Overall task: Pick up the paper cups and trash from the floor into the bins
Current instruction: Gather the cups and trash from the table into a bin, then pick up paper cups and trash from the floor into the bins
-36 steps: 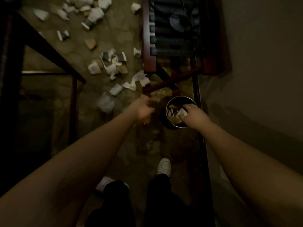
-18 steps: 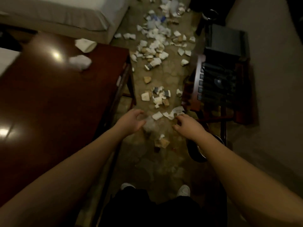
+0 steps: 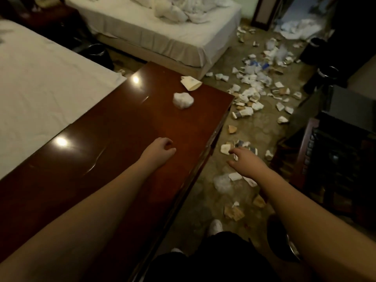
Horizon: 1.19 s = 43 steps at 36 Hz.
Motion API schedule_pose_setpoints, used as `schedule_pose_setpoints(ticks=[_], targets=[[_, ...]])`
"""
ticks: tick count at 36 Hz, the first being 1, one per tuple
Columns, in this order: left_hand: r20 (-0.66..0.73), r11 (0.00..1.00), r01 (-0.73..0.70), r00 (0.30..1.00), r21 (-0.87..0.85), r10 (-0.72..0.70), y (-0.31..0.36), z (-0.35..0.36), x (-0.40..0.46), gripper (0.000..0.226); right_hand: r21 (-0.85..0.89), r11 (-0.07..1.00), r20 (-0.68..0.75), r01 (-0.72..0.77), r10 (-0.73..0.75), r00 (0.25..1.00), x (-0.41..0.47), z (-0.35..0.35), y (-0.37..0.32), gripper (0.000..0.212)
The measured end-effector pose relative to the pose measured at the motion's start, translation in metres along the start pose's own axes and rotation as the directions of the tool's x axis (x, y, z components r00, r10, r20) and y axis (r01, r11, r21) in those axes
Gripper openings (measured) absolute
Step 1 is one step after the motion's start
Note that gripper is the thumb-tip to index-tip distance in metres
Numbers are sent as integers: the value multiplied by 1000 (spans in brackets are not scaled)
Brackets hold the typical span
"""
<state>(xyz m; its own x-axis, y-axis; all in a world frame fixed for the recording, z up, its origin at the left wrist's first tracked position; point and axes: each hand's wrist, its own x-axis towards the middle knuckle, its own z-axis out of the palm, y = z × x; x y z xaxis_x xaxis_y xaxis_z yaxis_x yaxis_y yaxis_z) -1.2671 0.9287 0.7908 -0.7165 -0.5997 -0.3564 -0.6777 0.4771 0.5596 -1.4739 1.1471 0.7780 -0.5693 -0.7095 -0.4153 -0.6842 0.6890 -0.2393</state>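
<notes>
Crushed paper cups and torn scraps (image 3: 250,96) litter the floor from near my feet to the far doorway. My right hand (image 3: 247,162) hovers over the floor litter with fingers spread and holds nothing; a flattened cup (image 3: 225,149) lies just beyond its fingertips. My left hand (image 3: 160,150) floats above the dark red table (image 3: 122,143) with loosely curled, empty fingers. A round dark bin (image 3: 282,245) sits at the lower right, half hidden by my right forearm. On the table lie a crumpled white wad (image 3: 183,100) and a flattened cup (image 3: 190,83).
Two beds with white sheets (image 3: 40,82) stand to the left and at the back (image 3: 162,31). A dark wooden rack (image 3: 333,151) stands on the right. Another dark bin (image 3: 97,52) sits between the beds. My white shoe (image 3: 215,225) is on the floor below.
My view has tilted up from the bin and floor to the room. My right hand left the bin and reached forward over the litter. My left hand moved over the table.
</notes>
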Motion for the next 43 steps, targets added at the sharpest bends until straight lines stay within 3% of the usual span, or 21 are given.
schedule_pose_setpoints(ticks=[12, 22, 28, 32, 38, 43], targets=[[-87, 965, 167, 978, -203, -188, -10, -20, 106, 41, 138, 989, -7, 50, -50, 999, 139, -38, -29, 43], [-104, 895, 375, 907, -243, -408, 19, -32, 243, 59, 330, 943, -41, -32, 48, 998, 306, -92, -27, 32], [-182, 909, 397, 891, -128, -416, 41, -23, 302, 56, 397, 913, 7, -96, 102, 995, 389, -99, -29, 32], [-118, 892, 428, 888, -144, -445, 44, -8, 335, 69, 441, 889, 8, -121, 131, 991, 434, -96, -36, 40], [-92, 918, 395, 914, -21, -395, 43, 1, 370, 77, 469, 881, -87, -63, 117, 989, 490, -89, -56, 57], [61, 949, 305, 949, 79, -310, 38, 3, 388, 85, 410, 912, -118, -26, 81, 990, 519, -92, -79, 77]])
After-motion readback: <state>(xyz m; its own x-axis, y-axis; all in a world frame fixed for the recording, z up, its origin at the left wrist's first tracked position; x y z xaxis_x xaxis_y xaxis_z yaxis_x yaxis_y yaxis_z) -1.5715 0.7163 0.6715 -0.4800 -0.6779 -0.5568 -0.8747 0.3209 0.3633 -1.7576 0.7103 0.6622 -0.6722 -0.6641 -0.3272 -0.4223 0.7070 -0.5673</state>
